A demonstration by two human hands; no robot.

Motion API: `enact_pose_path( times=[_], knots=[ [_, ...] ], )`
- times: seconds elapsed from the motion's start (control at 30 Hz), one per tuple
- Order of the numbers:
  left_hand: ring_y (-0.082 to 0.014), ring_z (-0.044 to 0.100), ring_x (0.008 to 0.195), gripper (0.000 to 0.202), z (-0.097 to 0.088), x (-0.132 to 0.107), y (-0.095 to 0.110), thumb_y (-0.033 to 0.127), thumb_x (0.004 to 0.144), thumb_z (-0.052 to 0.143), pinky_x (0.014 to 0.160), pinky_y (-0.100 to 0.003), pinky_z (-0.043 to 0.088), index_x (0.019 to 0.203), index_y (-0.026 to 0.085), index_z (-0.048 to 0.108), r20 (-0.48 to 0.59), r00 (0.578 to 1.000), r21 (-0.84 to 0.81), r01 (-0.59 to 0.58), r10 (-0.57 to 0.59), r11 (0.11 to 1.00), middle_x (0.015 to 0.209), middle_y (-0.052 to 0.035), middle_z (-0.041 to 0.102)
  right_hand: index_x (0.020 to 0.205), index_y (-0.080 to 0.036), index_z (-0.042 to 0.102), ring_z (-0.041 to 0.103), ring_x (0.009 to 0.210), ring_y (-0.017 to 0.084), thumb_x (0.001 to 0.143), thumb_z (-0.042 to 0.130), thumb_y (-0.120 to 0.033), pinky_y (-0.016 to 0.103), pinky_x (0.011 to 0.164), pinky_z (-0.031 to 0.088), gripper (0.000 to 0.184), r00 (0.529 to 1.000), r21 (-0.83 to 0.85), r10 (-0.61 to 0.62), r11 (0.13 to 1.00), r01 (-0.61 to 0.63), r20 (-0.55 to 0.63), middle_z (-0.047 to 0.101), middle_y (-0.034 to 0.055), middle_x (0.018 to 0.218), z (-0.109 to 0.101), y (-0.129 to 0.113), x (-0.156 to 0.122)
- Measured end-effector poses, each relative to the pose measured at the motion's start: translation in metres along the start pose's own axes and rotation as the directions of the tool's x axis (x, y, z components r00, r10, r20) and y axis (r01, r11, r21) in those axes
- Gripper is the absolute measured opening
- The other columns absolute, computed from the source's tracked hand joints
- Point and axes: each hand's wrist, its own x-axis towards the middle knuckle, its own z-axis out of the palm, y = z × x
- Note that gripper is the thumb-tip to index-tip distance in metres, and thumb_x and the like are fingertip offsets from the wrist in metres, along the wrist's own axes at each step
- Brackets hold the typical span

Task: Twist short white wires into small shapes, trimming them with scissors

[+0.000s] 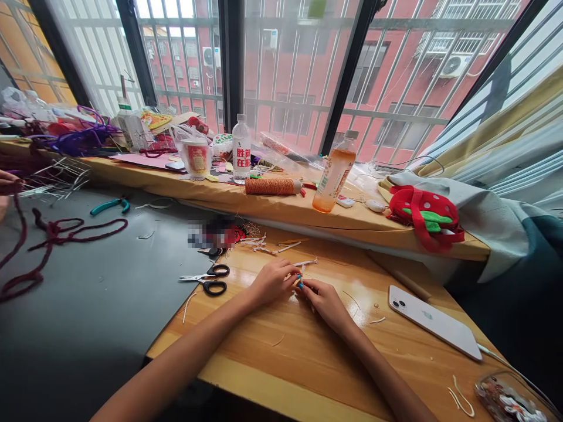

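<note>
Both of my hands meet over the wooden table. My left hand has its fingers curled in a pinch on a small blue and white piece. My right hand pinches the same small piece from the other side. The piece is too small to name. Short white cord scraps lie just beyond my hands. Black-handled scissors lie to the left of my left hand.
A white phone lies face down at the right. On the window ledge stand an orange drink bottle, a water bottle, an orange thread spool and a red strawberry pouch. Maroon cord and teal pliers lie on the grey table. Another person's hand shows at the far left.
</note>
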Motion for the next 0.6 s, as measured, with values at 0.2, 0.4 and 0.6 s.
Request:
enact_pose_path(
  times=[0.2,0.4,0.6],
  knots=[
    [-0.0127,0.054,0.077,0.019,0.001,0.000,-0.001,0.019,0.081,0.041,0.070,-0.023,0.041,0.084,0.016,0.059,-0.014,1.000,-0.024,0.009,-0.009,1.000,0.080,-0.0038,0.060,0.107,-0.015,0.047,0.046,0.040,0.008,0.078,0.037,-0.035,0.022,0.040,0.039,0.036,0.991,0.066,0.110,0.992,-0.105,-0.077,0.058,0.0033,0.079,-0.004,0.006,0.001],
    [-0.0135,0.052,0.076,0.020,0.001,-0.001,0.002,0.019,0.081,0.040,0.070,-0.024,0.040,0.083,0.016,0.059,0.005,0.999,0.029,-0.049,0.049,0.998,0.077,-0.0040,0.060,0.097,-0.017,0.053,0.055,0.083,0.019,0.082,0.032,-0.023,0.030,0.072,0.042,0.027,0.963,-0.425,-0.215,0.896,0.129,-0.162,0.058,0.0091,0.092,-0.006,0.009,-0.001],
    [-0.0138,0.051,0.075,0.021,0.001,-0.001,0.003,0.022,0.082,0.037,0.069,-0.025,0.040,0.082,0.015,0.057,-0.029,0.999,0.085,-0.043,0.046,0.995,0.076,-0.0044,0.058,0.091,-0.014,0.055,0.056,0.077,0.020,0.081,0.034,-0.023,0.032,0.070,0.043,0.025,0.937,-0.429,-0.221,0.899,0.087,-0.272,0.060,0.0108,0.085,-0.005,-0.001,-0.004]
  ],
)
